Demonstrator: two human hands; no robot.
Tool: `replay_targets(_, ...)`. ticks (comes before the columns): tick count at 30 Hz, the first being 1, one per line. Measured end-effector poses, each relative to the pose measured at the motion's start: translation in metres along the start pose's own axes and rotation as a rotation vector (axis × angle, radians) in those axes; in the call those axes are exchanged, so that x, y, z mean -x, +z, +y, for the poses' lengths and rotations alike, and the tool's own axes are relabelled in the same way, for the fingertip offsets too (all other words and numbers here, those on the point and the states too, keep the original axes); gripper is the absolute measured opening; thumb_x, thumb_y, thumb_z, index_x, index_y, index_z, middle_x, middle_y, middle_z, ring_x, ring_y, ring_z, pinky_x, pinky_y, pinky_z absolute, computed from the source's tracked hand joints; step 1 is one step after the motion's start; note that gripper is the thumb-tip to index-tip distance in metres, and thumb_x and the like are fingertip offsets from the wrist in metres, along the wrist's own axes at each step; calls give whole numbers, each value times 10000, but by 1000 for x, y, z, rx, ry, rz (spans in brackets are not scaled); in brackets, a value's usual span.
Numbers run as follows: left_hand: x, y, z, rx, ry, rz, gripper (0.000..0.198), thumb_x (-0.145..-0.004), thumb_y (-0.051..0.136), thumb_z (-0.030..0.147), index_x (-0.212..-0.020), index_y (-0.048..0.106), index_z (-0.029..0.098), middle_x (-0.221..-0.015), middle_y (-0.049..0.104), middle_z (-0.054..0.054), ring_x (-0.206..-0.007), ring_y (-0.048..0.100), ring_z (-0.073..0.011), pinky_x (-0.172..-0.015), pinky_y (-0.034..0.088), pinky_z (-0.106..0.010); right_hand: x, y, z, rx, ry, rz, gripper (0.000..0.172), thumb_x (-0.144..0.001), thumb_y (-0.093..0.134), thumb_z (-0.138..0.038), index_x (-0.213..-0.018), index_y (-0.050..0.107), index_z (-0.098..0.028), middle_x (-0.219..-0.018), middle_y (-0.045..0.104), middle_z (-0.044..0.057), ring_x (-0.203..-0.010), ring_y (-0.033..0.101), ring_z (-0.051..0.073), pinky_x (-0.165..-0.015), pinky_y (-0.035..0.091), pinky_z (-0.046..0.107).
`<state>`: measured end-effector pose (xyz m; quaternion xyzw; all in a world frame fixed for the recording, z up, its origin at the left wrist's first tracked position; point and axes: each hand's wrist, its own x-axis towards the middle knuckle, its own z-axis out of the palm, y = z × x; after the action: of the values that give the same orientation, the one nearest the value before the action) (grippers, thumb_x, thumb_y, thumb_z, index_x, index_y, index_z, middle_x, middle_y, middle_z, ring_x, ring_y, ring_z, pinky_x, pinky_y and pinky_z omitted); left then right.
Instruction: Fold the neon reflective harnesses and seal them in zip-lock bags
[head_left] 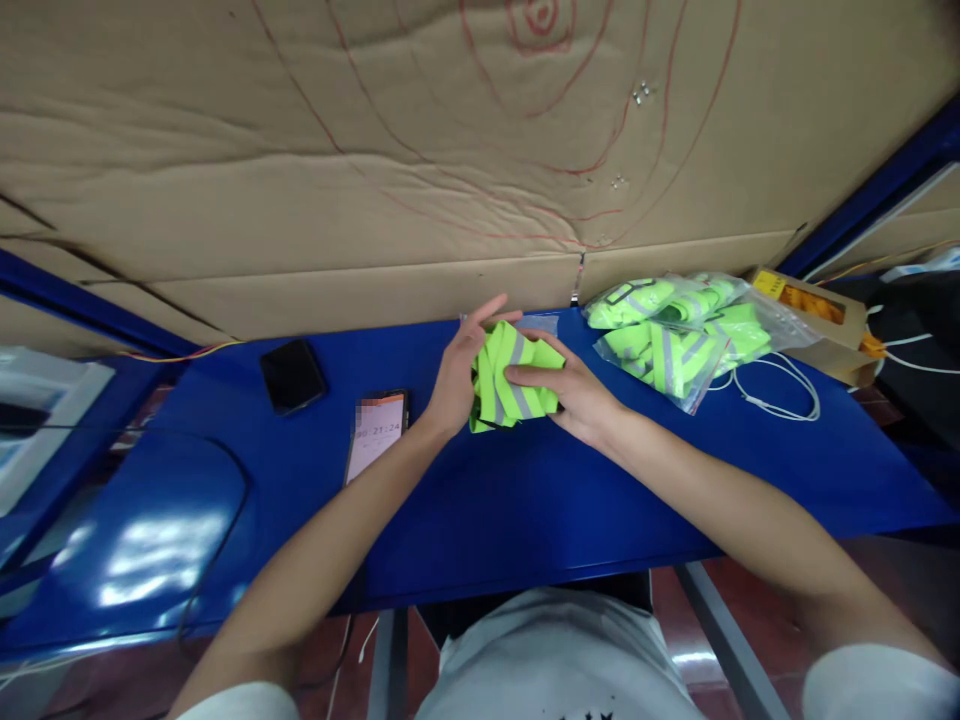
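A folded neon-yellow reflective vest (499,375) with grey bands is held over the blue table. My right hand (574,395) is closed on its right side, thumb across the top and fingers mostly underneath. Against the left edge rests my left hand (459,370), its fingers stretched out and apart, some reaching behind the bundle. The left thumb is hidden. Just behind the vest, a piece of clear plastic (547,324) lies on the table. To the right are several bagged vests (667,350) in clear plastic, piled together.
On the blue table (540,520), a phone showing a timer (377,430) and a black phone (292,376) lie to the left. A white cable (787,405) and an open cardboard box (817,325) are at right. A cardboard panel (412,220) stands along the back.
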<state>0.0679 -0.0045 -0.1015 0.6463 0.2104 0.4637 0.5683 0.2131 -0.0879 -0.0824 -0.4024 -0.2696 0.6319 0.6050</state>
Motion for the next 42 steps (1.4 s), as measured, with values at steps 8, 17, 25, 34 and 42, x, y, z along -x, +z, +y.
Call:
replay_targets(8, -40, -19, -9, -1340, -199, -578, 1082, -822, 706, 737, -1657, 277, 199, -1705, 304, -198, -1577, 278, -446, -1267, 201, -652, 16, -108, -36, 168, -201, 439, 763, -469, 990, -292, -1158, 664, -331, -993, 742, -37, -881, 714, 219, -738, 577, 335)
replay_targets(17, 9, -20, 31, -1370, -134, -473, 451, -1077, 302, 341, -1400, 593, 220, -1338, 704, -135, -1229, 685, -334, -1045, 529, -507, 25, -113, -36, 151, -229, 421, 698, -523, 975, -278, -1154, 687, -359, -1057, 731, -26, -901, 703, 223, -720, 575, 338)
replay_targets(25, 47, -8, 23, -1052, -57, -653, 288, -1016, 567, 369, -1254, 669, 243, -1121, 773, -87, -952, 759, -262, -884, 609, -418, 33, -100, -29, 43, -133, 331, 708, -572, 962, -257, -1212, 670, -341, -1085, 755, -10, -986, 725, 259, -806, 597, 387)
replay_targets(34, 11, 22, 33, -1129, -119, -1132, 1172, -693, 725, -23, -1657, 170, 345, -1765, 100, -130, -1640, 58, -358, -1264, 118, -728, 34, -100, -31, -33, -166, 335, 692, -567, 945, -188, -1195, 696, -334, -1058, 764, -27, -901, 727, 209, -749, 599, 333)
replay_targets(42, -14, 54, 11, -1278, -154, -1084, 1193, -580, 956, 492, -1590, 358, 279, -1554, 491, -229, -1452, 453, -475, -1174, 252, -767, 33, -107, -37, 50, -208, 360, 718, -584, 955, -287, -1239, 665, -345, -1092, 757, -16, -1004, 731, 264, -817, 611, 397)
